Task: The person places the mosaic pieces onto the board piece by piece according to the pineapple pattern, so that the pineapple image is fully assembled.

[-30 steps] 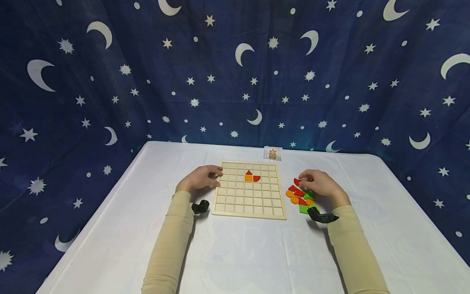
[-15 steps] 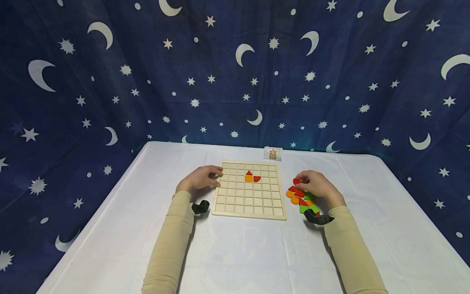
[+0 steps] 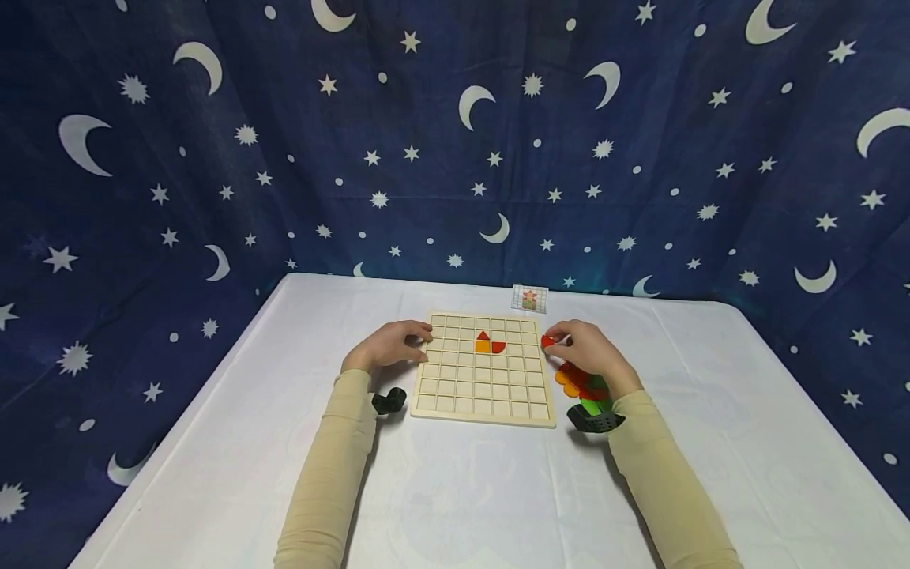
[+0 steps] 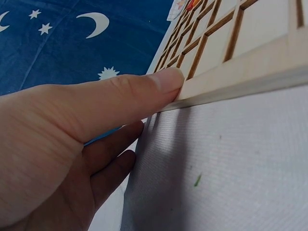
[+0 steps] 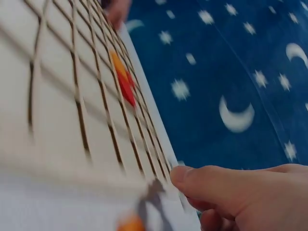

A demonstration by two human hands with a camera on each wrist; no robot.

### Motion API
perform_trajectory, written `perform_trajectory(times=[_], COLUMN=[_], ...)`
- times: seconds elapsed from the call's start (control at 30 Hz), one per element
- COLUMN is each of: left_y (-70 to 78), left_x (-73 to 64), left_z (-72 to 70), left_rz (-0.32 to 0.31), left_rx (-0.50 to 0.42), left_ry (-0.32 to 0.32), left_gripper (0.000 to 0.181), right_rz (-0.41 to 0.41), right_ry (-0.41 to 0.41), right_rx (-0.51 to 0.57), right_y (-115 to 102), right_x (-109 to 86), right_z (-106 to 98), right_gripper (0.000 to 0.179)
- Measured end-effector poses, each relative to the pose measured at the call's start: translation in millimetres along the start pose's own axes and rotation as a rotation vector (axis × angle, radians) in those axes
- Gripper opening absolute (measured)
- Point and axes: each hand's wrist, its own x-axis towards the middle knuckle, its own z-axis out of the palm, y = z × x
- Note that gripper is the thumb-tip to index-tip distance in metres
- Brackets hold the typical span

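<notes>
A square wooden grid board (image 3: 465, 403) lies on the white table. In its upper cells sit a red triangle (image 3: 483, 336), an orange square (image 3: 483, 346) and a red quarter-circle piece (image 3: 498, 347). My left hand (image 3: 384, 345) rests at the board's left edge; in the left wrist view the thumb (image 4: 168, 79) touches the rim. At the right edge, my right hand (image 3: 590, 348) pinches a red piece (image 3: 547, 341) between thumb and fingers. The right wrist view is blurred and hides that piece behind the thumb.
Below the right hand lies a pile of loose red, orange and green pieces (image 3: 571, 389), partly covered by the hand and wrist camera. A small pattern card (image 3: 529, 299) lies behind the board. A dark blue curtain with moons and stars (image 3: 455, 158) hangs behind the table.
The right hand has lifted the red piece off the pile and carried it left to the board's right edge. My left hand has stayed in place.
</notes>
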Motion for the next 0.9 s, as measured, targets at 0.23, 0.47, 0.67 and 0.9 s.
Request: perform_trajectory(times=[0.23,0.47,0.67,0.9], left_y=[0.6,1.8,1.3,0.4], left_x=[2.7,4.3,3.7,2.9], left_z=[1.3,0.0,-0.8,0.2], left_rz=[-0.014,-0.014,-0.011,-0.02], left_rx=[0.017,0.023,0.019,0.007], left_ry=[-0.004,-0.003,-0.012,-0.008], left_gripper=[0.043,0.042,0.042,0.041], right_rz=[-0.197,-0.296,-0.275,-0.269], right_ry=[-0.069,-0.064,-0.036,-0.02], right_rx=[-0.014,-0.037,-0.131,-0.163], right_y=[-55,-92,-101,-101], right_x=[26.9,46.9,52.7,54.5], right_z=[25,50,63,66], right_gripper=[0.029,0.028,0.03,0.024])
